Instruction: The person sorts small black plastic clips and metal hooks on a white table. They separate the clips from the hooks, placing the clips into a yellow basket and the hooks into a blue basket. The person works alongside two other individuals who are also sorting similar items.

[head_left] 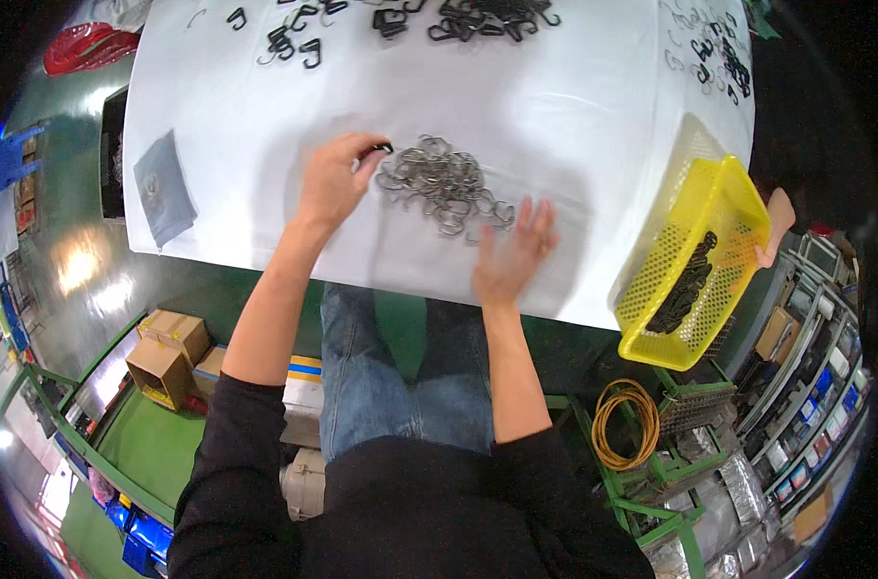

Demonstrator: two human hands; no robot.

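On the white-covered table lies a loose pile of small silver wire rings or hooks. My left hand is at the pile's left side, pinching a small black hook-like piece between thumb and fingers. At the pile's lower right, my right hand has its fingers apart and holds nothing that I can see; it is slightly smeared by motion. One or two silver pieces lie close to its thumb.
A yellow perforated basket with black pieces stands at the table's right edge, another person's hand at its far side. Black hooks are heaped along the far edge. A clear plastic bag lies at left.
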